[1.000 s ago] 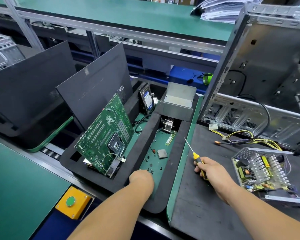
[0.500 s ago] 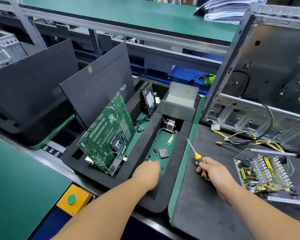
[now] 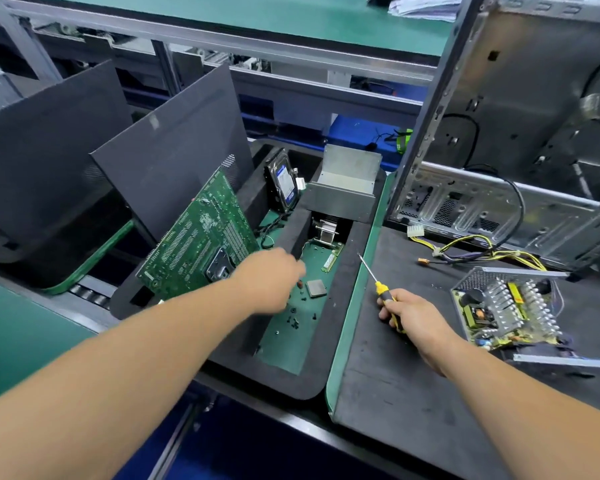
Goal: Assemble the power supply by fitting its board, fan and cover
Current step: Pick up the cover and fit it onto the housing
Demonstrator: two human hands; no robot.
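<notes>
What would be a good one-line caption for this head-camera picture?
Left hand reaches over loose screws in the foam tray; right hand grips a screwdriver beside the open power supply.

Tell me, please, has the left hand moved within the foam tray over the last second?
Yes. The left hand has reached farther from the tray's near edge, and is now beside the square chip, over the loose screws.

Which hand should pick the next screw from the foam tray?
Probably left. The left hand is already over the loose screws in the tray, holding nothing visible; the right hand grips the screwdriver.
</notes>
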